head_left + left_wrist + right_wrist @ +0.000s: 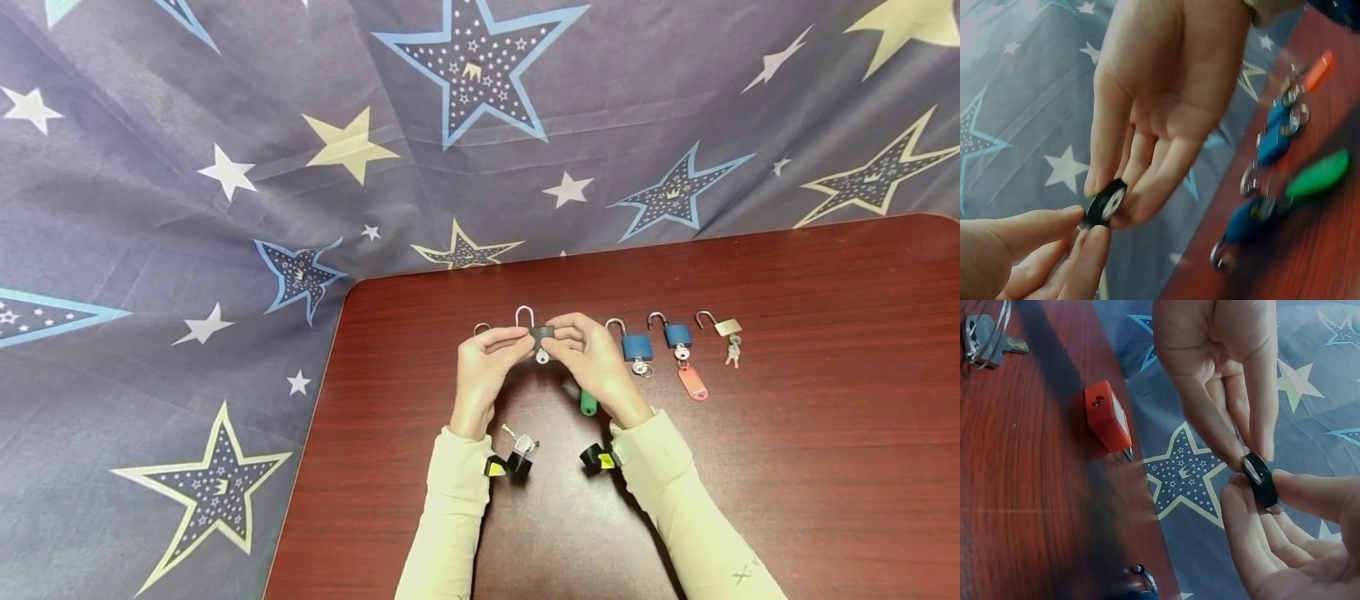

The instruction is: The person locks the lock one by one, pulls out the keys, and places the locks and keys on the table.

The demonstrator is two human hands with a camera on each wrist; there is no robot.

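Note:
A black padlock (pixel 542 333) is held up between both hands, its silver shackle (pixel 525 315) raised and swung open. A key with a round silver head (pixel 542 357) sits at its lower end. My left hand (pixel 483 367) pinches the padlock's left side between thumb and fingers. From the other side, my right hand (pixel 596 358) pinches it too. The wrist views show the black body (pixel 1106 203) between both sets of fingertips. A green key tag (pixel 588 403) lies below my right hand. A red padlock (pixel 1107 415) is on the table, mostly hidden behind my left hand in the head view.
To the right stand two blue padlocks (pixel 637 347) with keys, one bearing an orange tag (pixel 692 383). Beyond them lies a brass padlock (pixel 727 327) with keys. Another blue padlock (pixel 1244 222) joins the green tag. Keys (pixel 522 442) lie by my left wrist. A starry curtain (pixel 345 146) borders the table.

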